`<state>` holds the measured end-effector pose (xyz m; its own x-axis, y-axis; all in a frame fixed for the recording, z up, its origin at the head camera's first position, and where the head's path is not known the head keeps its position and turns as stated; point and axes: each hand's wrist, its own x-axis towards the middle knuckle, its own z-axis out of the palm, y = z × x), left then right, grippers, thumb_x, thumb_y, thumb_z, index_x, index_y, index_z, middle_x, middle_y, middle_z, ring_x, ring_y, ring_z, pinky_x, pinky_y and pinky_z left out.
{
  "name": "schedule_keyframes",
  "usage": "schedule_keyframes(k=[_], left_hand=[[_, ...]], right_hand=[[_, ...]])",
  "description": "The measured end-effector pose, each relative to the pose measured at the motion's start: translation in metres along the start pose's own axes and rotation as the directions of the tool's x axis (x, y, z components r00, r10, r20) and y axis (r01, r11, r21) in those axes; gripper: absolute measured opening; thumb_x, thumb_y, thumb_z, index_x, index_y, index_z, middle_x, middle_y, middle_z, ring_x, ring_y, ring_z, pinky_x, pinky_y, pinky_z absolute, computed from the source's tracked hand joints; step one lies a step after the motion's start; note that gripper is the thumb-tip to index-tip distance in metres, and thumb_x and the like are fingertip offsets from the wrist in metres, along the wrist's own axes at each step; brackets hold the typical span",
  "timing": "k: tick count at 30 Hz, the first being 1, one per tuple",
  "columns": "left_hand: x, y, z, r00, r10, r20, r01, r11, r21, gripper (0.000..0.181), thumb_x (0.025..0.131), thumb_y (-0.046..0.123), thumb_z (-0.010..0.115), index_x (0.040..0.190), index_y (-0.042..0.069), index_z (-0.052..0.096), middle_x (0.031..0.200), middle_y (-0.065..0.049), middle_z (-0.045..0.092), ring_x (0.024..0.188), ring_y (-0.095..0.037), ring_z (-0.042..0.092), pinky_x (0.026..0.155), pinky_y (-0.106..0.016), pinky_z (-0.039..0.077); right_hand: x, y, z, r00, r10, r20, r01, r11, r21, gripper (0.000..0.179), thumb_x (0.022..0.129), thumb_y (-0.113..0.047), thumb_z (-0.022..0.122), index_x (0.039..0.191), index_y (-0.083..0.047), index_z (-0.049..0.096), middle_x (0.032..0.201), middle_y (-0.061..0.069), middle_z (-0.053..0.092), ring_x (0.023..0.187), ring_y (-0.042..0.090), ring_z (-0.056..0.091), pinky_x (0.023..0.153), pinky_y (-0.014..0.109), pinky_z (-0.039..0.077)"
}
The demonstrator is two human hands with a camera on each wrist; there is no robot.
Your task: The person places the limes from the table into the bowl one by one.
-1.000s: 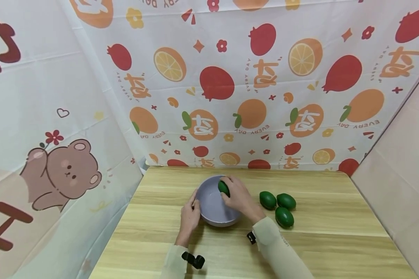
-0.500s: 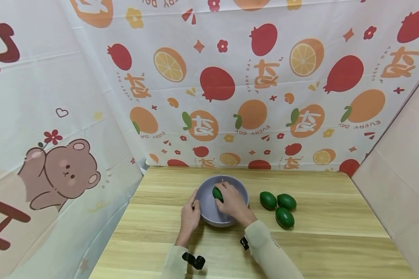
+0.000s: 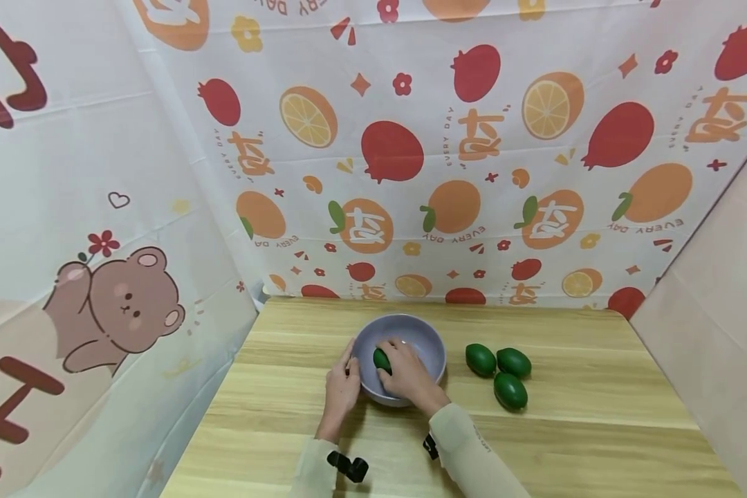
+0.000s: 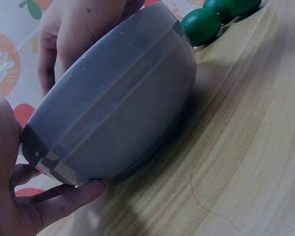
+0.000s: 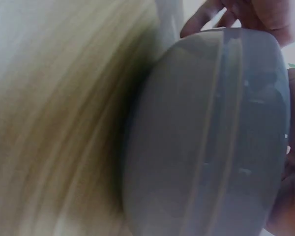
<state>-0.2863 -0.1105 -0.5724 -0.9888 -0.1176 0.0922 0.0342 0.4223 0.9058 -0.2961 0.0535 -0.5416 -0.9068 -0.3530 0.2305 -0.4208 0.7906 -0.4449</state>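
Observation:
A round grey-purple bowl (image 3: 425, 339) stands on the table, its outer wall (image 4: 123, 103) filling much of the left wrist view. My left hand (image 3: 342, 393) grips its left side, with fingers (image 4: 71, 201) low against the outer wall. Inside the bowl, my right hand (image 3: 406, 370) holds a green lime (image 3: 382, 360) from above, and part of the fruit shows past the fingertips. From the right wrist, the bowl's wall hides the lime and most of that hand.
Three more limes sit close together right of the bowl: one at the left (image 3: 481, 360), one behind (image 3: 514, 362) and one in front (image 3: 510, 391). The wooden table (image 3: 573, 429) ends at a fruit-print cloth (image 3: 448, 166) at the back.
My right hand has moved left and lower into the bowl, carrying the lime toward its middle. My left hand keeps its place on the bowl, and the three other limes stay put.

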Motion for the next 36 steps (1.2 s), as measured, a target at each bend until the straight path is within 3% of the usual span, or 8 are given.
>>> schedule_keyframes(k=[8,18,25,31,36], left_hand=[[0.001,-0.001,0.000,1.000,0.002,-0.002,-0.002,1.000,0.004,0.049,0.108,0.019,0.044,0.156,0.027,0.041,0.155,-0.021,0.047,0.064,-0.013,0.065,0.055,-0.023,0.052],[0.000,-0.002,0.001,1.000,0.010,-0.015,-0.010,1.000,-0.001,0.049,0.108,0.017,0.045,0.155,0.025,0.042,0.152,-0.022,0.051,0.065,-0.015,0.066,0.053,-0.023,0.051],[-0.002,-0.002,0.003,0.999,0.022,-0.037,-0.021,1.000,0.022,0.048,0.107,0.017,0.046,0.155,0.023,0.043,0.156,-0.018,0.046,0.100,-0.029,0.074,0.069,-0.028,0.059],[-0.004,-0.003,0.003,0.999,0.017,-0.045,-0.016,0.999,0.030,0.049,0.107,0.017,0.046,0.155,0.022,0.043,0.152,-0.022,0.050,0.088,-0.027,0.072,0.067,-0.028,0.057],[-0.003,-0.002,0.004,0.999,0.024,-0.048,-0.023,0.999,0.035,0.048,0.107,0.016,0.046,0.155,0.021,0.043,0.153,-0.020,0.049,0.091,-0.024,0.072,0.068,-0.025,0.056]], right_hand=[[-0.003,0.002,0.007,1.000,0.019,0.022,-0.020,1.000,0.021,0.051,0.094,-0.023,0.072,0.141,-0.010,0.057,0.138,0.012,0.059,0.118,0.028,0.060,0.092,0.045,0.056],[-0.005,0.006,0.014,0.996,0.077,0.036,-0.080,0.995,0.062,0.052,0.093,-0.024,0.071,0.142,-0.013,0.057,0.139,0.012,0.059,0.116,0.028,0.061,0.090,0.046,0.055],[-0.006,0.005,0.014,0.992,0.098,0.076,-0.104,0.992,0.068,0.053,0.094,-0.026,0.071,0.143,-0.014,0.056,0.140,0.012,0.058,0.114,0.028,0.063,0.087,0.044,0.056],[-0.006,0.004,0.015,0.987,0.125,0.100,-0.132,0.989,0.073,0.053,0.095,-0.026,0.070,0.144,-0.015,0.055,0.142,0.011,0.057,0.119,0.029,0.061,0.091,0.046,0.055],[-0.006,0.005,0.015,0.988,0.124,0.092,-0.130,0.990,0.062,0.053,0.094,-0.026,0.070,0.144,-0.016,0.056,0.143,0.011,0.057,0.122,0.029,0.060,0.093,0.046,0.055]])
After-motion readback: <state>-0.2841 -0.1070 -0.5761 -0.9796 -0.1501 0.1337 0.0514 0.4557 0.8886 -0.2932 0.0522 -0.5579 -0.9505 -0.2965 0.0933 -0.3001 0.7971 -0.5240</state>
